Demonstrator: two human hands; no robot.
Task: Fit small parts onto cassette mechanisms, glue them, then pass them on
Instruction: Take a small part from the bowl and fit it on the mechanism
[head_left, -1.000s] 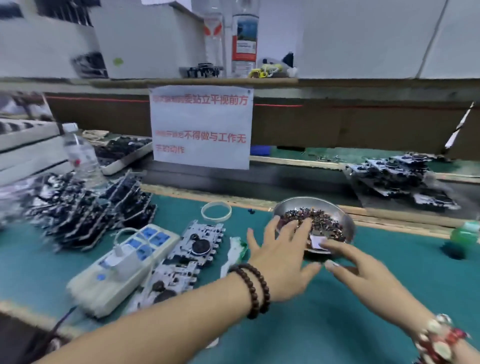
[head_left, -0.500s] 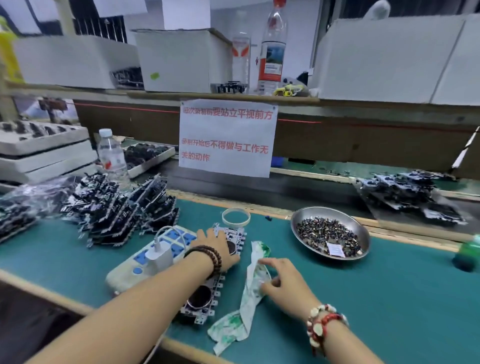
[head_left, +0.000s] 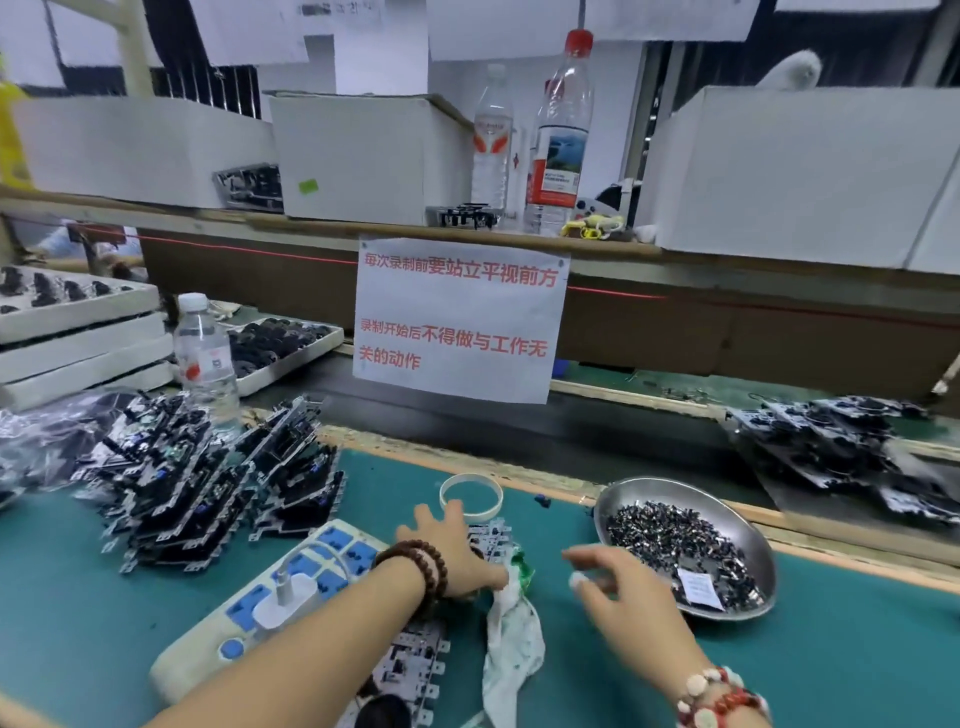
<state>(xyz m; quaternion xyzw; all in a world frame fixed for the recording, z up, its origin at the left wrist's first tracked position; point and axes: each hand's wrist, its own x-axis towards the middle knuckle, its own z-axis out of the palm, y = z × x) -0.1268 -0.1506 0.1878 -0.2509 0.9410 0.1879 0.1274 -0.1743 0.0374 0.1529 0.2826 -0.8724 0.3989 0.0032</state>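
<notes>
**Green desk, both hands near the cassette mechanism**

Green matting covers the desk (head_left: 779, 665). A cassette mechanism (head_left: 415, 660) lies flat near the desk's front edge, between a white power strip (head_left: 270, 597) on its left and a stained white rag (head_left: 511, 639) on its right. The left hand (head_left: 452, 551), a dark bead bracelet at its wrist, rests on the far end of the mechanism with its fingers spread; whether the thumb grips the plate cannot be told from this angle. The right hand (head_left: 623, 597) hovers above the desk, just right of the rag and near the left rim of a steel bowl (head_left: 748, 530). Its fingers are loosely bent and blurred, and nothing shows between them, so its grip appears empty.

The bowl holds a heap of small dark parts (head_left: 670, 535) and a slip of white paper. A white ring (head_left: 471, 497) lies beyond the left hand, toward the desk's back edge. Stacked mechanisms (head_left: 208, 483) lean in rows at the left side of the desk, with a clear water bottle (head_left: 205, 358) standing behind them. More mechanisms (head_left: 852, 447) are piled past the back edge at the right. A paper notice (head_left: 457, 317) with red writing hangs from the shelf above.
</notes>
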